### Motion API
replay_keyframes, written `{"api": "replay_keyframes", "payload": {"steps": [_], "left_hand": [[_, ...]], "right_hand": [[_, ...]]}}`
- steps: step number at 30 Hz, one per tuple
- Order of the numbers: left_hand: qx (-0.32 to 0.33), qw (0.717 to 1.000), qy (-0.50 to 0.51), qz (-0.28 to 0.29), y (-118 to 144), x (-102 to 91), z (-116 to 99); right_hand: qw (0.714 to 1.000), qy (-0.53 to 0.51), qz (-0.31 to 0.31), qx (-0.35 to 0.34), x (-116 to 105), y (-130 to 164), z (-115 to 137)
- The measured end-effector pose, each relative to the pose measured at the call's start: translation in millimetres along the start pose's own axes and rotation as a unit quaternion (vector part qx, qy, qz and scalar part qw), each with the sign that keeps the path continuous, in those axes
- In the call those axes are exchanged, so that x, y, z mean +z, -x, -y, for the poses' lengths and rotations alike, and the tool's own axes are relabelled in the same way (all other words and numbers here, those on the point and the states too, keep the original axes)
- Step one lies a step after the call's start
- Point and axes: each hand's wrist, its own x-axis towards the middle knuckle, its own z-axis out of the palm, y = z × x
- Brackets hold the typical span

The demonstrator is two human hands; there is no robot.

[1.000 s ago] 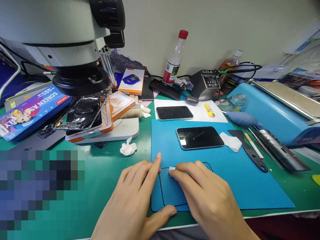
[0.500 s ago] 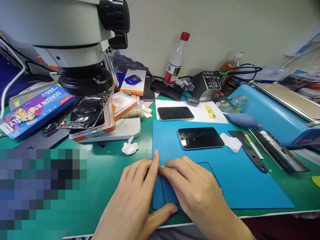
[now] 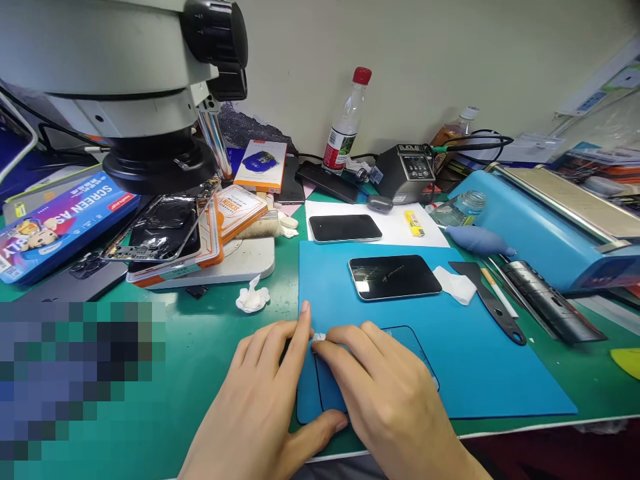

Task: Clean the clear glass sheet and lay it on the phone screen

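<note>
A clear phone-sized glass panel [image 3: 406,348] with a thin black border lies flat on the blue mat [image 3: 480,363], partly hidden under my right hand. My right hand [image 3: 383,383] is closed in a pinch at the panel's upper left corner, with a small white piece of tissue [image 3: 319,337] showing at its fingertips. Along the panel's left side rests my left hand [image 3: 270,373], its index finger stretched forward and thumb spread toward the near edge. It appears to grip nothing. Beyond the hands, a dark-screened phone [image 3: 395,277] lies on the mat.
A microscope [image 3: 150,100] overhangs the left side, above stacked boxes and an opened phone frame [image 3: 160,227]. Crumpled tissue [image 3: 253,295] sits left of the mat. Rightward are a folded white wipe [image 3: 456,285], a black spatula [image 3: 493,307], an air blower [image 3: 477,240] and a blue machine [image 3: 540,233].
The whole view has shifted slightly, so things appear a little further left. Slightly more of the white tissue shows at my right fingertips. Both hands keep nearly the same pose.
</note>
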Motion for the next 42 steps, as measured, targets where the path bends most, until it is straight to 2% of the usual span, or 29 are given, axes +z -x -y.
{"api": "replay_keyframes", "payload": {"steps": [7, 13, 17, 23, 26, 29, 32, 34, 37, 42], "left_hand": [[0.015, 1.0, -0.017, -0.002, -2, -2.6, 0], [0.008, 0.999, -0.007, 0.036, -1, -4.2, 3], [-0.021, 1.0, 0.007, 0.006, 1, -1.8, -3], [-0.044, 0.999, 0.017, -0.015, 0, 0.6, -8], [-0.045, 0.999, 0.018, -0.016, 1, -0.2, -7], [-0.037, 0.999, 0.02, -0.015, 2, -0.2, -5], [-0.03, 0.999, 0.017, -0.018, 3, 0.9, -3], [-0.029, 0.999, 0.015, -0.021, 3, 1.9, -2], [-0.028, 0.999, 0.015, -0.026, 3, 3.5, -1], [-0.019, 0.999, 0.014, -0.033, 3, 6.1, 2]], "right_hand": [[0.999, 0.038, -0.024, -0.008, -1, 4, -1], [0.998, 0.044, -0.028, 0.019, -10, 10, -15], [0.998, 0.033, -0.032, 0.047, -21, 19, -30], [0.99, 0.111, -0.054, 0.071, -39, 45, -58], [0.988, 0.118, -0.066, 0.08, -36, 46, -51], [0.993, 0.058, -0.068, 0.082, -22, 38, -27], [0.996, 0.041, -0.059, 0.054, -14, 32, -14], [0.994, 0.074, -0.06, 0.054, -18, 35, -21], [0.985, 0.127, -0.072, 0.095, -30, 46, -38], [0.995, 0.056, -0.05, 0.068, -39, 56, -40]]}}
